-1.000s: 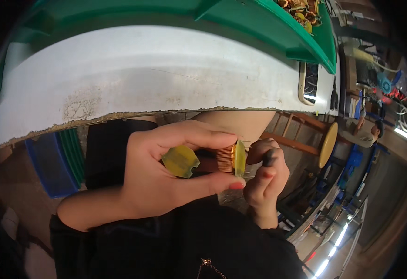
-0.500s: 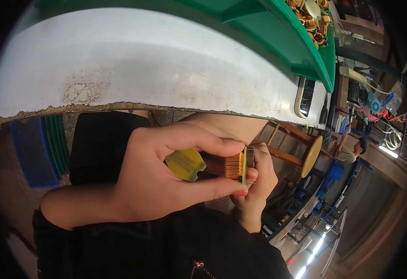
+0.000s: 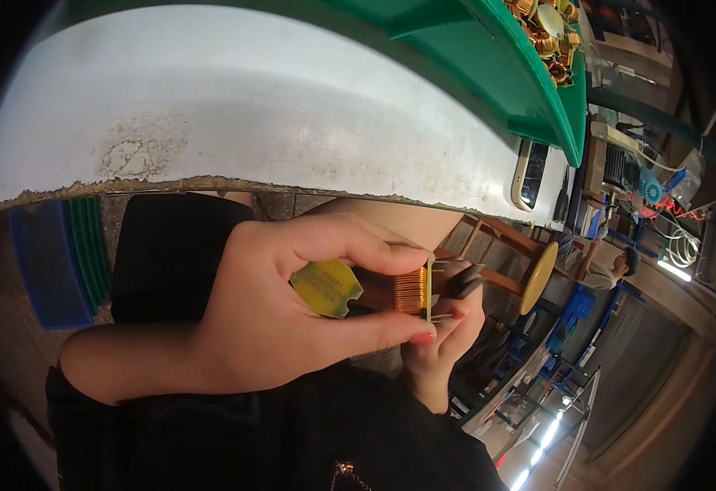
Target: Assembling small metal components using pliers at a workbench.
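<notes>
A copper-wound coil (image 3: 410, 292) on a thin pale-green base plate (image 3: 430, 291) is pinched between the thumb and fingers of my left hand (image 3: 251, 303). Thin metal pins (image 3: 441, 318) stick out from the plate toward my right hand. A yellow-green notched plate (image 3: 326, 288) shows inside the curl of my left hand; how it joins the coil is hidden. Just right of the pins is my right hand (image 3: 448, 335), its fingers bent. A dark piece (image 3: 466, 282) shows at its fingertips, too unclear to name.
A white worktop (image 3: 292, 106) with a chipped front edge lies beyond my hands. On it are a green tray (image 3: 489, 74), coils (image 3: 550, 41) at the far right, and a phone (image 3: 530, 176). Blue and green crates (image 3: 55, 262) stand left, a wooden stool (image 3: 538, 278) right. Another person (image 3: 612, 270) is farther off.
My right hand's fingers have drawn slightly back from the base plate, exposing its pins. The dark piece now shows at those fingertips. My left hand keeps its hold on the coil.
</notes>
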`<state>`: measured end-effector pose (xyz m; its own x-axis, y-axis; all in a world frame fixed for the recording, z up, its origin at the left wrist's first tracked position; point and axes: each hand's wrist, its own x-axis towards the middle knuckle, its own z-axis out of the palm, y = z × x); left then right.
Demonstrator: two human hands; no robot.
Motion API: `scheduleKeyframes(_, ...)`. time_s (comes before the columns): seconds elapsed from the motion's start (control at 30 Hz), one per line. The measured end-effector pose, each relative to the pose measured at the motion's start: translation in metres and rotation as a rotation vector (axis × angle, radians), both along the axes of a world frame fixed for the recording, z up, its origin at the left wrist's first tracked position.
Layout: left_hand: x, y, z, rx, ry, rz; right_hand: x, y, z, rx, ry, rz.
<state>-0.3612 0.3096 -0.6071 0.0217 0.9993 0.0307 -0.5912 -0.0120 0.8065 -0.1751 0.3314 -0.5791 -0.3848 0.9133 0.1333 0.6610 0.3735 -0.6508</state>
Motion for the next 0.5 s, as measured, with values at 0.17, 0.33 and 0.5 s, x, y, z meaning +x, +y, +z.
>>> scheduleKeyframes(0.17, 0.0044, 0.0006, -0.0043, 0.046, 0.019, 0.029, 0.0004, 0.0046, -0.0023, 0.007, 0.011, 0.016)
scheduleKeyframes(0.33, 0.0049, -0.0033, -0.0023, -0.038, -0.062, -0.006, -0.0025, 0.0085, -0.005, 0.09, -0.05, 0.147)
scheduleKeyframes(0.5, 0.0013, -0.0039, -0.0077, 0.027, 0.096, 0.004, -0.0068, 0.0019, -0.0061, 0.188, -0.283, 0.096)
